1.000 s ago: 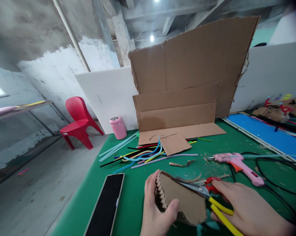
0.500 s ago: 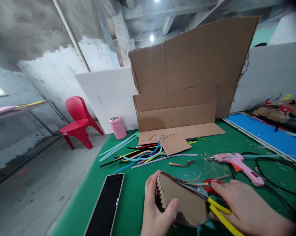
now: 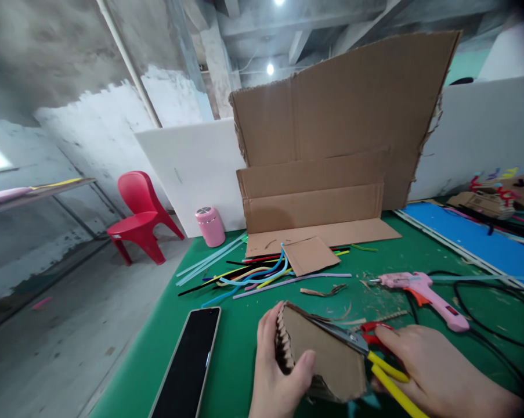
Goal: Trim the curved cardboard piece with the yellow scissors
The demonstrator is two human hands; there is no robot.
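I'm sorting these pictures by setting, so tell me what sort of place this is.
Probably a makeshift craft workspace in an unfinished room: scissors at a piece of cardboard, a pink glue gun on the green table, and a patchily painted wall.

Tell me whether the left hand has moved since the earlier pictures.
No, not visibly in any direction: the left hand keeps about the same gap from the phone lying beside it.

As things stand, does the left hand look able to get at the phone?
Probably: only green table shows between the left hand and the phone, though the hand would likely need to release the cardboard it grips.
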